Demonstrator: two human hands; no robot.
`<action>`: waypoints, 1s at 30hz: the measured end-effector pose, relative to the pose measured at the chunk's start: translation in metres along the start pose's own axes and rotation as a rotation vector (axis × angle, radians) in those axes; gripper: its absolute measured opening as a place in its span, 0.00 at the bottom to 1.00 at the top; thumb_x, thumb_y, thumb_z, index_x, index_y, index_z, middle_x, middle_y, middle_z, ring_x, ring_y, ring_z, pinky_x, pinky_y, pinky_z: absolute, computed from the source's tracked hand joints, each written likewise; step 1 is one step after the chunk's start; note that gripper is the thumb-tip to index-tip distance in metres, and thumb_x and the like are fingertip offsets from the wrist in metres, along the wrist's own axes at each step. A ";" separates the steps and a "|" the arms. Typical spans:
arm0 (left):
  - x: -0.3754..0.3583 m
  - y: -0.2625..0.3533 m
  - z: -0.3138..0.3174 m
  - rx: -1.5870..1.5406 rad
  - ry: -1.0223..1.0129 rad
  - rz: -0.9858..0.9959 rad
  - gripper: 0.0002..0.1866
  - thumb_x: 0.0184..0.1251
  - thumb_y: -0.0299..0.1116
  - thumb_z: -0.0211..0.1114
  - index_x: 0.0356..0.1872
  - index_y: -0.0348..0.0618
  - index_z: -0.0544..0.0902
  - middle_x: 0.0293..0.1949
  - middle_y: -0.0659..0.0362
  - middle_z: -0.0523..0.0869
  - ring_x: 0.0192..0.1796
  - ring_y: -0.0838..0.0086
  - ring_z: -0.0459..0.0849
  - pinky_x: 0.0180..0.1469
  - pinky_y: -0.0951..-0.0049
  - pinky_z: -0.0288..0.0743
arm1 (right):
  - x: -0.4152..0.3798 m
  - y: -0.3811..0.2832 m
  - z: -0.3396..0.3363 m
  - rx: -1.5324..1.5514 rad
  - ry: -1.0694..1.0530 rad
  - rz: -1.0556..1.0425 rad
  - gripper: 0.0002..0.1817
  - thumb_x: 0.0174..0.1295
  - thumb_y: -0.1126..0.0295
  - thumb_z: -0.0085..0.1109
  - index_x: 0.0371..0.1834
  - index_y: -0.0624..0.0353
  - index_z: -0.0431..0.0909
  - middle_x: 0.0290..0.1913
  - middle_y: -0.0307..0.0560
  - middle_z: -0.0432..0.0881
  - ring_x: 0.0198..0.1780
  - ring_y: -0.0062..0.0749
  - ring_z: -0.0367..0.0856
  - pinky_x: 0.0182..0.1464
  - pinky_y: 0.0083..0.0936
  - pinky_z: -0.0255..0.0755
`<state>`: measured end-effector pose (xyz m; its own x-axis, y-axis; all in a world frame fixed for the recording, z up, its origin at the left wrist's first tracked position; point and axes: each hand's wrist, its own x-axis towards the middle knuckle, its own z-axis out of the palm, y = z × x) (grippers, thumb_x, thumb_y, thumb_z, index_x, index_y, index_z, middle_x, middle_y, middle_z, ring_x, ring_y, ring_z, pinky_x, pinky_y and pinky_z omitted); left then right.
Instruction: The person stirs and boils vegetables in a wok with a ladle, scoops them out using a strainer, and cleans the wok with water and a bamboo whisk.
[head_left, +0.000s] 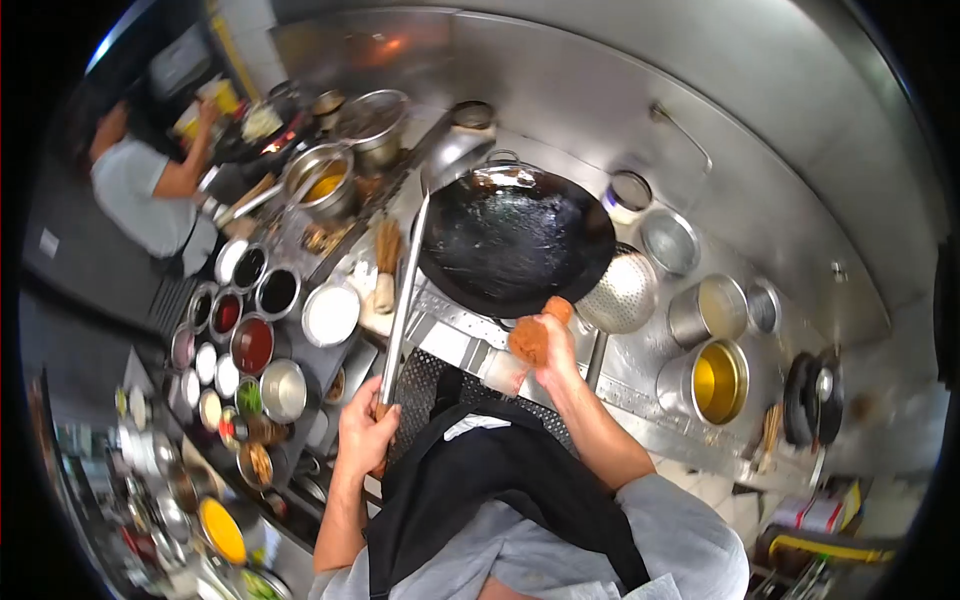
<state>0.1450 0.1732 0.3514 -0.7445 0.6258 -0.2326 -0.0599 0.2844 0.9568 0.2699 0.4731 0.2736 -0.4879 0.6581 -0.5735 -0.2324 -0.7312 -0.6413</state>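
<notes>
My left hand point(366, 425) is wrapped round the handle end of a long steel ladle point(405, 290). Its bowl lies beyond the left rim of a black wok point(510, 240). The wok sits on the range with a wet, shiny inner surface. My right hand point(556, 355) is closed on an orange-brown cloth point(530, 340) at the wok's near rim; whether it grips a wok handle under the cloth is hidden. A perforated strainer point(620, 290) lies just right of the wok. A bamboo brush point(387, 260) lies left of the ladle.
Bowls of sauces and seasonings, including a white one point(331, 313), stand on the left. Metal pots, one with yellow liquid point(718, 382), stand on the right. Another person point(150, 190) works at a wok at the far left. A steel wall point(600, 100) rises behind.
</notes>
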 end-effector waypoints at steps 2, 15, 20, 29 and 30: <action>0.055 0.017 0.000 -0.238 -0.202 0.018 0.29 0.67 0.19 0.62 0.70 0.35 0.68 0.31 0.63 0.80 0.24 0.81 0.77 0.26 0.77 0.73 | 0.023 0.010 0.010 0.013 0.030 -0.006 0.16 0.59 0.63 0.62 0.47 0.60 0.78 0.42 0.50 0.85 0.43 0.42 0.86 0.47 0.46 0.83; 0.236 0.060 0.115 0.038 -0.713 -0.176 0.21 0.67 0.23 0.55 0.62 0.40 0.72 0.23 0.63 0.74 0.15 0.78 0.73 0.15 0.76 0.64 | 0.133 0.048 0.049 0.008 -0.022 -0.114 0.18 0.72 0.58 0.60 0.56 0.58 0.73 0.46 0.46 0.83 0.47 0.32 0.85 0.48 0.33 0.81; 0.260 0.065 0.245 0.058 -0.848 -0.134 0.25 0.63 0.23 0.56 0.64 0.41 0.73 0.21 0.62 0.75 0.14 0.78 0.72 0.15 0.74 0.65 | 0.066 0.053 -0.039 -0.220 -0.016 -0.440 0.22 0.71 0.58 0.64 0.60 0.59 0.74 0.47 0.41 0.82 0.49 0.27 0.80 0.54 0.29 0.76; 0.277 -0.011 0.543 0.323 -0.800 -0.013 0.21 0.64 0.27 0.56 0.59 0.39 0.70 0.26 0.56 0.81 0.21 0.65 0.80 0.23 0.62 0.73 | -0.171 0.064 -0.236 -0.050 0.895 -0.613 0.16 0.72 0.64 0.63 0.57 0.59 0.76 0.46 0.40 0.83 0.46 0.26 0.82 0.49 0.27 0.78; 0.270 -0.007 0.563 0.182 -0.816 -0.195 0.14 0.64 0.27 0.56 0.51 0.39 0.74 0.25 0.59 0.79 0.21 0.68 0.78 0.24 0.66 0.72 | -0.191 0.071 -0.251 -0.028 0.978 -0.646 0.16 0.72 0.65 0.62 0.57 0.59 0.76 0.45 0.40 0.83 0.46 0.25 0.81 0.49 0.27 0.78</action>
<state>0.3189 0.7485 0.1835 -0.0168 0.8603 -0.5094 0.0221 0.5097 0.8601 0.5574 0.3407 0.2099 0.5718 0.7723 -0.2767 -0.1752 -0.2146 -0.9609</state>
